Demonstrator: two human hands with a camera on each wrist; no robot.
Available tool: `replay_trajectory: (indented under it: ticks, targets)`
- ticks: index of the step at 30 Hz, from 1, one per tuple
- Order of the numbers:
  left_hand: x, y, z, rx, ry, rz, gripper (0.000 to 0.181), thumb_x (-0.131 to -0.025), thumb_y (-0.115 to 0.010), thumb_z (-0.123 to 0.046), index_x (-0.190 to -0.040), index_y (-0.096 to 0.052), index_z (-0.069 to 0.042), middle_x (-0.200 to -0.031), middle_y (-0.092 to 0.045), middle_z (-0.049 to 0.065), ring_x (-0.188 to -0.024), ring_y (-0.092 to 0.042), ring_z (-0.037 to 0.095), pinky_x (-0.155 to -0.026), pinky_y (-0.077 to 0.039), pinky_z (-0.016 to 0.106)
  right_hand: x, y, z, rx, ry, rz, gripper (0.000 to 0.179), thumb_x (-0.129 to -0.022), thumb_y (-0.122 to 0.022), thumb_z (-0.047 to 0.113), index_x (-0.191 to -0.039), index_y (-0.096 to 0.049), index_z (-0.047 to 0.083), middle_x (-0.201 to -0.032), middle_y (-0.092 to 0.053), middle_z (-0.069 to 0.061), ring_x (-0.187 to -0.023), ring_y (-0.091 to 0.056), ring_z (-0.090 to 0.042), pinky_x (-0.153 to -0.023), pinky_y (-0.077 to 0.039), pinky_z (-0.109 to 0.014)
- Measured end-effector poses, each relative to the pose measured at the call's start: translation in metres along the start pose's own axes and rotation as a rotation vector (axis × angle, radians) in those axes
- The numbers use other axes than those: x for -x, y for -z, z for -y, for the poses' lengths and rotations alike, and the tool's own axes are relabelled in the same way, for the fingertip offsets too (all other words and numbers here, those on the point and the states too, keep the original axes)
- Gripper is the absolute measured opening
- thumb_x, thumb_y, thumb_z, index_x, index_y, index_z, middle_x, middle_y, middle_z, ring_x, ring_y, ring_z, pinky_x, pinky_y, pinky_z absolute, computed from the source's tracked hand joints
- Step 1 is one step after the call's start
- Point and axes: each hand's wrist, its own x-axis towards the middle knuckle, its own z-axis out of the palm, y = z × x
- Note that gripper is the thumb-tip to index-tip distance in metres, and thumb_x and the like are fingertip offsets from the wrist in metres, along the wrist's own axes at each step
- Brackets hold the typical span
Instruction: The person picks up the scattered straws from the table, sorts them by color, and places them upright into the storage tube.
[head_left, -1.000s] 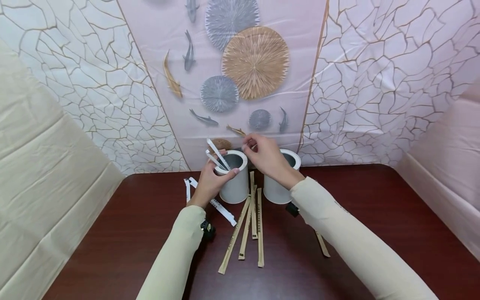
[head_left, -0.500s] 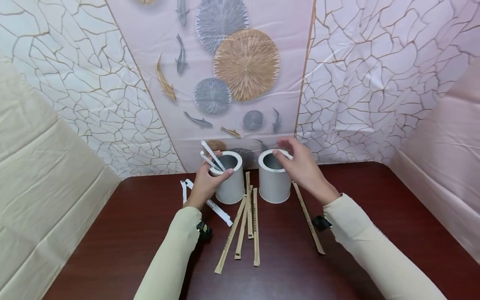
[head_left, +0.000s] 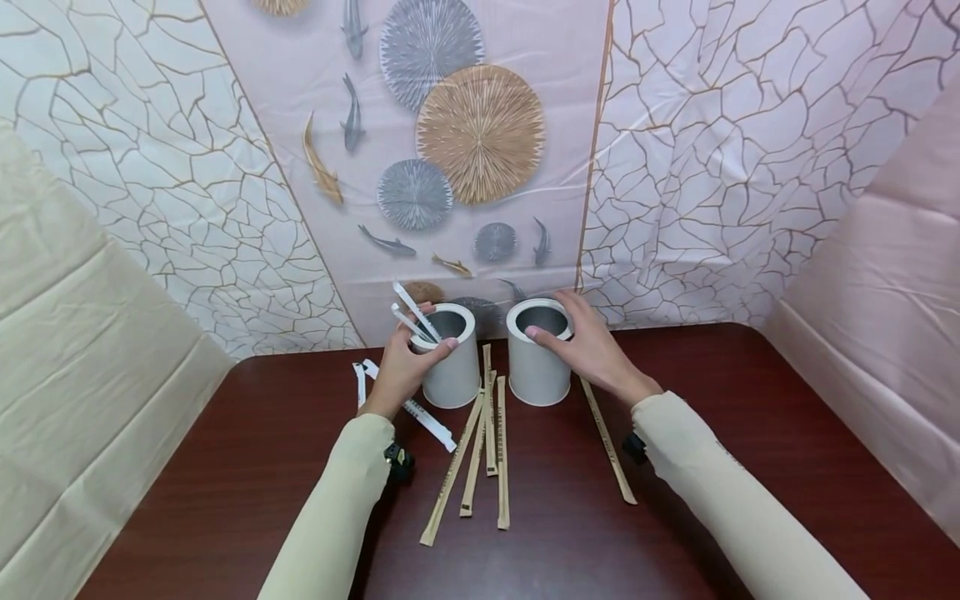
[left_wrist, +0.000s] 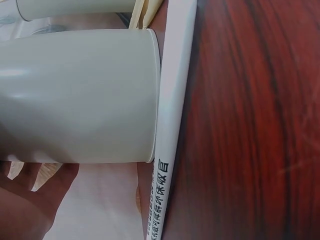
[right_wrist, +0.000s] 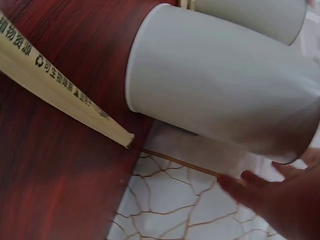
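Two grey-white cans stand upright side by side at the back of the table. My left hand (head_left: 400, 367) grips the left can (head_left: 456, 375) near its rim, thumb in front and fingers on the far side. Two white paper-wrapped straws (head_left: 415, 308) lean out of that can's mouth. On the right can (head_left: 538, 375), my right hand (head_left: 596, 346) spans the rim, its thumb over the front edge and its fingers behind. In the right wrist view those fingers (right_wrist: 257, 192) lie along the can's upper end.
Several brown paper-wrapped straws (head_left: 502, 458) lie between the cans and toward the front. Another brown straw (head_left: 609, 442) lies right of the right can. White wrapped straws (head_left: 431, 425) lie by the left wrist. A patterned cloth (head_left: 480, 242) hangs behind the table (head_left: 555, 533).
My right hand has come from between the cans to the right can and settled around its rim. The left hand stays on the left can. The whole view has shifted slightly.
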Motion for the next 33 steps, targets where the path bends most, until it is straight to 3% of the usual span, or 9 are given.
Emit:
replay_trajectory:
  ticks: [7, 12, 15, 19, 22, 25, 29, 33]
  targets:
    - [-0.001, 0.004, -0.001, -0.020, 0.022, 0.030, 0.071, -0.092, -0.084, -0.032, -0.154, -0.052, -0.017, -0.163, -0.044, 0.002, -0.143, -0.047, 0.026, -0.115, -0.040, 0.051, -0.002, -0.011, -0.006, -0.016, -0.024, 0.042, 0.084, -0.100, -0.067, 0.054, -0.164, -0.036, 0.010, -0.171, -0.029, -0.010, -0.157, -0.029, -0.036, -0.123, -0.029, -0.058]
    - [0.000, 0.019, -0.007, -0.186, 0.070, 0.093, 0.091, -0.094, -0.076, -0.056, -0.165, -0.032, -0.020, -0.160, -0.045, 0.012, -0.142, -0.049, 0.032, -0.114, -0.041, 0.056, -0.008, -0.014, -0.003, -0.003, -0.006, 0.038, 0.085, -0.097, -0.071, 0.053, -0.162, -0.041, 0.009, -0.166, -0.035, -0.011, -0.150, -0.039, -0.036, -0.119, -0.036, -0.057]
    - [0.006, 0.032, -0.018, -0.284, 0.103, 0.118, 0.093, -0.096, -0.067, -0.065, -0.166, -0.023, -0.020, -0.157, -0.050, 0.016, -0.139, -0.054, 0.035, -0.111, -0.045, 0.057, -0.010, -0.013, -0.004, -0.007, -0.006, 0.040, 0.083, -0.095, -0.074, 0.051, -0.160, -0.043, 0.009, -0.164, -0.037, -0.011, -0.144, -0.045, -0.036, -0.115, -0.040, -0.057]
    - [0.016, 0.049, -0.042, -0.332, 0.127, 0.106, 0.084, -0.101, -0.054, -0.068, -0.163, -0.029, -0.017, -0.155, -0.051, 0.018, -0.138, -0.055, 0.039, -0.111, -0.045, 0.060, -0.010, -0.013, -0.010, -0.032, -0.005, 0.014, 0.081, -0.094, -0.076, 0.048, -0.159, -0.046, 0.009, -0.161, -0.039, -0.011, -0.140, -0.048, -0.036, -0.113, -0.041, -0.057]
    - [0.027, 0.056, -0.058, -0.370, 0.124, 0.116, 0.079, -0.103, -0.053, -0.066, -0.158, -0.044, -0.011, -0.147, -0.059, 0.015, -0.131, -0.060, 0.034, -0.106, -0.049, 0.055, -0.009, -0.013, -0.014, -0.055, 0.002, -0.016, 0.080, -0.093, -0.078, 0.046, -0.157, -0.048, 0.008, -0.159, -0.040, -0.012, -0.140, -0.047, -0.036, -0.113, -0.040, -0.056]
    - [0.046, 0.059, -0.069, -0.366, 0.167, 0.168, 0.059, -0.104, -0.061, -0.055, -0.142, -0.062, -0.009, -0.120, -0.072, 0.012, -0.102, -0.072, 0.029, -0.088, -0.057, 0.045, -0.009, -0.014, -0.015, -0.082, 0.017, -0.032, 0.079, -0.092, -0.080, 0.042, -0.156, -0.049, 0.006, -0.158, -0.041, -0.013, -0.141, -0.046, -0.036, -0.114, -0.039, -0.055]
    - [0.075, 0.052, -0.066, -0.293, 0.281, 0.281, 0.035, -0.102, -0.071, -0.033, -0.124, -0.070, -0.005, -0.091, -0.073, 0.011, -0.067, -0.071, 0.023, -0.066, -0.060, 0.035, -0.010, -0.018, -0.016, -0.122, 0.040, -0.032, 0.078, -0.091, -0.082, 0.038, -0.154, -0.051, 0.005, -0.158, -0.042, -0.014, -0.141, -0.046, -0.036, -0.114, -0.040, -0.054]
    - [0.098, 0.035, -0.055, -0.271, 0.388, 0.372, 0.031, -0.098, -0.077, -0.023, -0.117, -0.069, 0.000, -0.083, -0.073, 0.010, -0.062, -0.070, 0.019, -0.061, -0.061, 0.033, -0.009, -0.020, -0.018, -0.143, 0.035, -0.040, 0.079, -0.091, -0.082, 0.037, -0.154, -0.051, 0.004, -0.158, -0.041, -0.013, -0.142, -0.045, -0.036, -0.115, -0.039, -0.054]
